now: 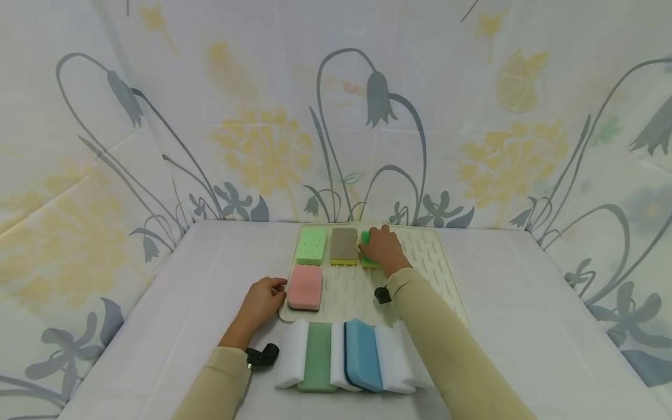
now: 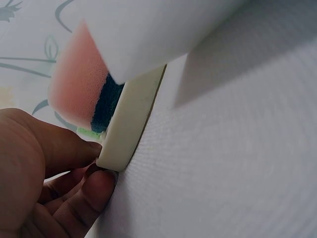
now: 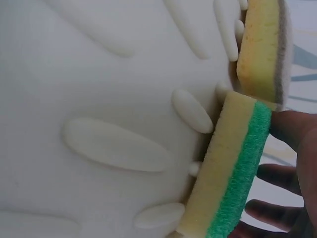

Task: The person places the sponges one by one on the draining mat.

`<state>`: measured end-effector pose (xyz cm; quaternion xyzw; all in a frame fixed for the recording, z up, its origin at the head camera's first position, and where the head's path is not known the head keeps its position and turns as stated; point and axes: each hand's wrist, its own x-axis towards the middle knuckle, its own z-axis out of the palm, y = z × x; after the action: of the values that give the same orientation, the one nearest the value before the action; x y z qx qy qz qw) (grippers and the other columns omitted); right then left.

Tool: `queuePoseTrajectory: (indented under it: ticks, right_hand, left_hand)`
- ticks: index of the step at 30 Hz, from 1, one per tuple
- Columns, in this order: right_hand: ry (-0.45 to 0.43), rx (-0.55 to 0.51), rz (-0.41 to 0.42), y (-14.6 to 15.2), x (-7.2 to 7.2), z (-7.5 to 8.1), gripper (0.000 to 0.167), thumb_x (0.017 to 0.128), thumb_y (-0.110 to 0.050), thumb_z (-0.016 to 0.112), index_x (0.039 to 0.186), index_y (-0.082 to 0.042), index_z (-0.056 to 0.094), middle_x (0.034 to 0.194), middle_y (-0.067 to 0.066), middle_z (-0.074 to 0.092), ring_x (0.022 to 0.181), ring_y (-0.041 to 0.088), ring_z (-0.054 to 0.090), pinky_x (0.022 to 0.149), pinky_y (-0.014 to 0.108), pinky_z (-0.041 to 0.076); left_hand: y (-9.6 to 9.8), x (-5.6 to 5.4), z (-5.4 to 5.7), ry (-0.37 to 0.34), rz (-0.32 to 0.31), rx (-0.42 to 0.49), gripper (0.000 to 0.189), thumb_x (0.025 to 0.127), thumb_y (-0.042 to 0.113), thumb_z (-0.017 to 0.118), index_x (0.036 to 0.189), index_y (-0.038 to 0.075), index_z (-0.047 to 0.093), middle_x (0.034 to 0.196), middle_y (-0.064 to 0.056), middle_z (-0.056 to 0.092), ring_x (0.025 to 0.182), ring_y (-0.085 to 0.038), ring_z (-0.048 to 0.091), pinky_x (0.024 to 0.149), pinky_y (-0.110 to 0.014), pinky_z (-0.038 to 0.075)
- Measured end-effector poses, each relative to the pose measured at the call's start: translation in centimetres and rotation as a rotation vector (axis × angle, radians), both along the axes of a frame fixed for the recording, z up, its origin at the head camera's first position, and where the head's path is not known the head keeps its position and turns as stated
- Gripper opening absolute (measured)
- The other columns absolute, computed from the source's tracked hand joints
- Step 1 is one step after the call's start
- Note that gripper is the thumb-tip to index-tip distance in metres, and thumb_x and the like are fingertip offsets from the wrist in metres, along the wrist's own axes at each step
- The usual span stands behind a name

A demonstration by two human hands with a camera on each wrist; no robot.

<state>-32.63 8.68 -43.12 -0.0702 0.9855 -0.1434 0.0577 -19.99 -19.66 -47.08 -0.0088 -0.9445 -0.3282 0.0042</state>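
My left hand [image 1: 264, 300] pinches the near left edge of a cream ribbed drying mat [image 1: 341, 297], thumb on top and fingers under the rim. Right beside it on the mat lies a pink sponge [image 1: 305, 287] with a dark blue scouring layer underneath. At the mat's far side my right hand [image 1: 385, 249] holds a yellow sponge with a green scouring top [image 3: 233, 168], thumb at one side and fingers over the green top. Left of that sponge sit a yellow sponge with a grey-brown top [image 1: 343, 245] and a light green sponge [image 1: 311, 245].
In front of the mat stands a row of sponges: a green one [image 1: 319, 357], a blue one [image 1: 363, 354] and several white ones [image 1: 291, 353]. My right forearm passes over the row's right end. A white cloth [image 1: 173, 326] covers the table; a floral curtain [image 1: 262, 116] hangs behind.
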Motion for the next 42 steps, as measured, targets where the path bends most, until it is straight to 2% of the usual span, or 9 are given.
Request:
queuePoseTrajectory:
  ticks: [6, 11, 15, 19, 24, 29, 35, 42]
  right_hand:
    - [-0.004, 0.046, -0.005, 0.4, 0.6, 0.9, 0.062, 0.096, -0.048, 0.05, 0.144, -0.009, 0.043, 0.138, 0.024, 0.041, 0.12, 0.044, 0.049, 0.089, 0.055, 0.049]
    - [-0.02, 0.079, 0.009, 0.8, 1.0, 1.7, 0.056, 0.096, -0.04, 0.046, 0.144, -0.012, 0.043, 0.137, 0.022, 0.041, 0.119, 0.043, 0.049, 0.087, 0.054, 0.05]
    - [-0.07, 0.087, 0.029, 1.2, 1.7, 2.6, 0.056, 0.096, -0.035, 0.044, 0.147, -0.012, 0.041, 0.145, 0.023, 0.036, 0.124, 0.044, 0.046, 0.089, 0.056, 0.049]
    - [-0.096, 0.088, 0.054, 1.7, 2.7, 3.2, 0.056, 0.095, -0.032, 0.045, 0.148, -0.014, 0.041, 0.15, 0.022, 0.033, 0.128, 0.045, 0.044, 0.092, 0.057, 0.047]
    - [-0.095, 0.083, 0.112, 2.4, 4.0, 3.5, 0.052, 0.093, -0.029, 0.046, 0.143, -0.014, 0.048, 0.148, 0.021, 0.039, 0.125, 0.041, 0.049, 0.092, 0.052, 0.048]
    - [-0.089, 0.04, 0.175, 2.8, 5.8, 4.1, 0.05, 0.092, -0.027, 0.049, 0.139, -0.009, 0.052, 0.143, 0.02, 0.048, 0.128, 0.037, 0.049, 0.099, 0.05, 0.045]
    - [-0.067, 0.01, 0.229, 3.5, 8.0, 4.4, 0.047, 0.094, -0.027, 0.051, 0.136, -0.005, 0.054, 0.135, 0.018, 0.056, 0.122, 0.035, 0.054, 0.098, 0.048, 0.046]
    - [-0.075, -0.019, 0.22, 4.6, 10.0, 4.1, 0.047, 0.095, -0.03, 0.056, 0.136, -0.008, 0.054, 0.135, 0.017, 0.055, 0.123, 0.035, 0.054, 0.099, 0.05, 0.045]
  left_hand:
    - [0.0, 0.0, 0.1, 0.006, -0.014, -0.013, 0.033, 0.091, 0.011, 0.06, 0.122, 0.0, 0.065, 0.102, -0.012, 0.067, 0.095, -0.025, 0.065, 0.081, -0.041, 0.053]
    - [-0.1, 0.1, 0.0, 0.003, -0.018, -0.02, 0.033, 0.091, 0.011, 0.06, 0.122, -0.001, 0.065, 0.103, -0.012, 0.067, 0.097, -0.026, 0.065, 0.081, -0.041, 0.053]
    - [-0.1, 0.1, 0.0, -0.004, -0.019, -0.012, 0.034, 0.091, 0.011, 0.06, 0.123, -0.001, 0.064, 0.104, -0.013, 0.067, 0.097, -0.026, 0.065, 0.081, -0.042, 0.053]
    - [0.0, 0.2, 0.1, -0.004, -0.022, -0.014, 0.035, 0.091, 0.011, 0.06, 0.123, -0.002, 0.064, 0.104, -0.013, 0.067, 0.098, -0.027, 0.065, 0.082, -0.042, 0.053]
    - [0.0, 0.2, 0.2, 0.001, -0.03, -0.017, 0.035, 0.092, 0.011, 0.059, 0.123, -0.002, 0.064, 0.105, -0.014, 0.067, 0.098, -0.027, 0.065, 0.081, -0.042, 0.053]
    - [-0.1, 0.2, 0.3, 0.017, -0.031, -0.021, 0.034, 0.091, 0.01, 0.057, 0.121, -0.003, 0.064, 0.102, -0.014, 0.068, 0.094, -0.026, 0.065, 0.08, -0.042, 0.052]
    - [-0.2, 0.1, 0.1, 0.006, -0.034, -0.016, 0.035, 0.091, 0.011, 0.057, 0.123, -0.003, 0.064, 0.104, -0.014, 0.069, 0.096, -0.026, 0.065, 0.081, -0.042, 0.053]
    - [0.0, 0.1, 0.0, 0.005, -0.034, -0.021, 0.036, 0.091, 0.011, 0.057, 0.123, -0.003, 0.064, 0.104, -0.014, 0.068, 0.096, -0.026, 0.065, 0.082, -0.042, 0.052]
